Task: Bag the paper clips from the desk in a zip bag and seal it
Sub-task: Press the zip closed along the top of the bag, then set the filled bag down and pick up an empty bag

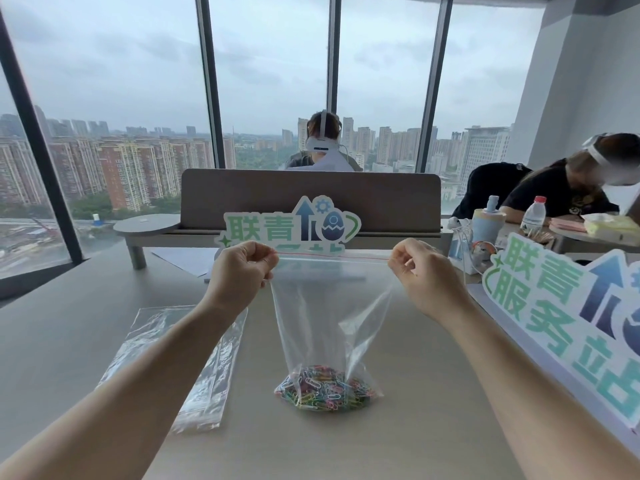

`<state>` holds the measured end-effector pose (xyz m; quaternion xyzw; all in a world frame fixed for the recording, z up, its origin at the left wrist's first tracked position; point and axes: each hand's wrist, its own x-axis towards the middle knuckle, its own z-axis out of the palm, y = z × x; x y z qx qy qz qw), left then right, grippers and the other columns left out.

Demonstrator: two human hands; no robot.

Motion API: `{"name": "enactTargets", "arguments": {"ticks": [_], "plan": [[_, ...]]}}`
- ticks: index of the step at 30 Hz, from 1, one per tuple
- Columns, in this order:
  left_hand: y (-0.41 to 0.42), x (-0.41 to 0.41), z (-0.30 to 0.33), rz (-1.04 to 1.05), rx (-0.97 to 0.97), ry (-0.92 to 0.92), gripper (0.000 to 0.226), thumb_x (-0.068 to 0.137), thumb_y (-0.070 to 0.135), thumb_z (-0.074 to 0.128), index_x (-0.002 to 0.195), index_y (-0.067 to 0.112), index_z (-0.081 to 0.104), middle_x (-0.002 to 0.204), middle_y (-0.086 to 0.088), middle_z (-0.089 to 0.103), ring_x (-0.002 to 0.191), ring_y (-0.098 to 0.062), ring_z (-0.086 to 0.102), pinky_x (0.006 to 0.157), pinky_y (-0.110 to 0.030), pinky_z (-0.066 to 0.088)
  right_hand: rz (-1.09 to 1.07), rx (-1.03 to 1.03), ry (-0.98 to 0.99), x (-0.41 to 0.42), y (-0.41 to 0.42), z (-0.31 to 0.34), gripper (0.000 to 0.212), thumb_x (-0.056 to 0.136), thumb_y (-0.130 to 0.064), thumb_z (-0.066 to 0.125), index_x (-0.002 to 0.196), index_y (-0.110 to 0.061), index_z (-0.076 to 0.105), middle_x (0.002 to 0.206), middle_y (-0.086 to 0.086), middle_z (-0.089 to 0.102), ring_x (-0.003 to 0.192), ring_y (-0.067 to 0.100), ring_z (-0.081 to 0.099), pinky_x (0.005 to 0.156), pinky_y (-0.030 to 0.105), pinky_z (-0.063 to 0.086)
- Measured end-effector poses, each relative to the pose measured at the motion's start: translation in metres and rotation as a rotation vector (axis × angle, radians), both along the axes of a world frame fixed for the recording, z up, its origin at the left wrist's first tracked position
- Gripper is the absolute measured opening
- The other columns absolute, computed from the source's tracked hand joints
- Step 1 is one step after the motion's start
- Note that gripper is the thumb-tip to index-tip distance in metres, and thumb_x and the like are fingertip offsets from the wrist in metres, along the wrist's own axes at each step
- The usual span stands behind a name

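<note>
A clear zip bag (pixel 329 306) hangs upright over the desk, its red zip strip stretched taut and level at the top. My left hand (pixel 242 271) pinches the strip's left end and my right hand (pixel 420 271) pinches its right end. A heap of coloured paper clips (pixel 325 391) fills the bag's bottom, which rests on the desk (pixel 69 341). I cannot tell whether the zip is pressed closed along its length.
Several spare clear bags (pixel 194 368) lie flat to the left. A cut-out sign (pixel 291 225) stands behind the bag and a bigger one (pixel 568 317) at the right. A brown divider (pixel 311 199), a bottle (pixel 533 214) and two seated people are farther back.
</note>
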<state>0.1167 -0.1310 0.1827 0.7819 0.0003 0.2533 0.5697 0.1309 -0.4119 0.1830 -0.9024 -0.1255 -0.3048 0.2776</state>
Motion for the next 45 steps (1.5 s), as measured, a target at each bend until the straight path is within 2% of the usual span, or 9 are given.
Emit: {"name": "enactTargets", "arguments": {"ticks": [4, 9, 12, 16, 20, 25, 32, 38, 45], "plan": [[0.005, -0.008, -0.001, -0.01, -0.044, -0.005, 0.01, 0.089, 0.019, 0.068, 0.098, 0.016, 0.073, 0.083, -0.003, 0.072, 0.072, -0.017, 0.065, 0.072, -0.036, 0.055, 0.024, 0.052, -0.183, -0.01, 0.025, -0.002, 0.016, 0.089, -0.02, 0.061, 0.105, -0.016, 0.061, 0.105, 0.001, 0.062, 0.103, 0.025, 0.053, 0.084, 0.033, 0.042], [0.034, -0.016, -0.016, 0.039, -0.039, 0.027, 0.008, 0.09, 0.017, 0.067, 0.088, 0.019, 0.074, 0.086, -0.011, 0.073, 0.073, -0.019, 0.064, 0.072, -0.032, 0.051, 0.125, 0.066, -0.405, -0.039, 0.08, 0.003, 0.013, 0.089, -0.018, 0.054, 0.097, -0.015, 0.062, 0.1, -0.002, 0.062, 0.097, 0.019, 0.055, 0.09, 0.033, 0.039], [0.062, -0.022, -0.035, 0.079, 0.025, 0.083, 0.011, 0.088, 0.014, 0.066, 0.085, 0.018, 0.076, 0.082, -0.015, 0.073, 0.074, -0.021, 0.064, 0.072, -0.032, 0.049, 0.258, 0.113, -0.398, -0.052, 0.118, 0.0, 0.011, 0.089, -0.014, 0.053, 0.096, -0.014, 0.062, 0.099, -0.002, 0.062, 0.096, 0.019, 0.054, 0.087, 0.032, 0.042], [0.1, -0.031, -0.067, 0.146, 0.098, 0.163, 0.025, 0.083, 0.012, 0.069, 0.069, 0.033, 0.07, 0.069, 0.003, 0.07, 0.068, -0.02, 0.062, 0.076, -0.04, 0.054, 0.397, 0.114, -0.328, -0.06, 0.165, -0.021, 0.009, 0.088, -0.011, 0.056, 0.094, -0.015, 0.062, 0.099, -0.003, 0.062, 0.097, 0.017, 0.053, 0.084, 0.032, 0.046], [0.132, -0.046, -0.101, 0.183, 0.162, 0.316, 0.028, 0.082, 0.01, 0.069, 0.069, 0.034, 0.068, 0.076, 0.0, 0.073, 0.074, -0.022, 0.064, 0.083, -0.039, 0.053, 0.466, 0.085, -0.209, -0.062, 0.203, -0.053, 0.009, 0.088, -0.011, 0.057, 0.093, -0.016, 0.062, 0.1, -0.004, 0.062, 0.097, 0.017, 0.055, 0.078, 0.03, 0.048], [0.151, -0.069, -0.126, 0.259, 0.289, 0.469, 0.016, 0.084, 0.013, 0.065, 0.095, 0.016, 0.076, 0.088, -0.003, 0.073, 0.083, -0.019, 0.064, 0.075, -0.025, 0.044, 0.505, 0.004, -0.041, -0.062, 0.23, -0.095, 0.011, 0.088, -0.01, 0.057, 0.094, -0.015, 0.065, 0.1, -0.001, 0.064, 0.096, 0.019, 0.056, 0.077, 0.032, 0.048], [0.16, -0.089, -0.149, 0.301, 0.517, 0.612, 0.034, 0.081, 0.039, 0.063, 0.114, 0.035, 0.069, 0.134, 0.002, 0.062, 0.125, -0.024, 0.054, 0.102, -0.037, 0.044, 0.405, -0.16, 0.284, -0.059, 0.246, -0.136, 0.026, 0.094, -0.019, 0.046, 0.117, -0.016, 0.058, 0.12, 0.005, 0.061, 0.109, 0.026, 0.05, 0.088, 0.032, 0.038], [0.155, -0.096, -0.172, 0.278, 0.569, 0.625, 0.047, 0.08, 0.044, 0.06, 0.126, 0.034, 0.063, 0.143, 0.003, 0.056, 0.133, -0.024, 0.047, 0.11, -0.038, 0.037, 0.223, -0.308, 0.58, -0.054, 0.256, -0.159, 0.052, 0.095, -0.043, 0.037, 0.142, -0.022, 0.036, 0.134, 0.006, 0.057, 0.123, 0.031, 0.045, 0.103, 0.043, 0.036], [0.155, -0.102, -0.182, 0.282, 0.573, 0.574, 0.031, 0.085, 0.045, 0.059, 0.114, 0.041, 0.068, 0.148, 0.007, 0.049, 0.14, -0.021, 0.036, 0.116, -0.039, 0.023, 0.36, 0.013, 0.707, -0.054, 0.275, -0.169, 0.046, 0.092, -0.029, 0.051, 0.137, -0.021, 0.045, 0.137, 0.009, 0.051, 0.125, 0.026, 0.047, 0.101, 0.035, 0.039]]}}
